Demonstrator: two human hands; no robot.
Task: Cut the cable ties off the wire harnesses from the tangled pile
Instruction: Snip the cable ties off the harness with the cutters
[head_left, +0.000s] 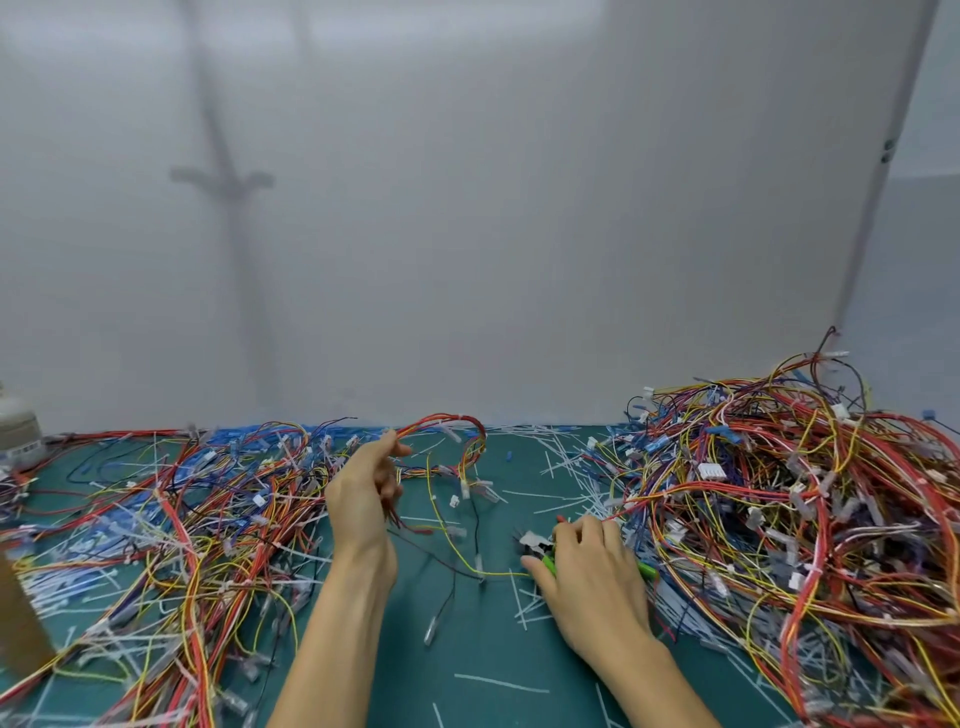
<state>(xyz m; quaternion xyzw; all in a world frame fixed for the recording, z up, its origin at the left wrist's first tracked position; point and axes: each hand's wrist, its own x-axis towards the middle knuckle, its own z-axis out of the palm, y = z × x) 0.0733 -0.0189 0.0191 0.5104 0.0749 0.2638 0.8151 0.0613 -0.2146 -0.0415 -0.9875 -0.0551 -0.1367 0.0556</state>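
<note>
Left hand (363, 493): pinches raised harness (457, 419). Right hand (592, 577): curled round green-handled cutters (535, 543) on bench (483, 649). Risk: blades may nick wires bundled tight under a tie.

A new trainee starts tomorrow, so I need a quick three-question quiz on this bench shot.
1. True or false: the left hand holds up a harness.
2. Which hand grips the green-handled cutters? A: the left hand. B: the right hand.
3. Fill in: the taller pile lies on the person's ____ side.
Key: 1 true; 2 B; 3 right.
</note>
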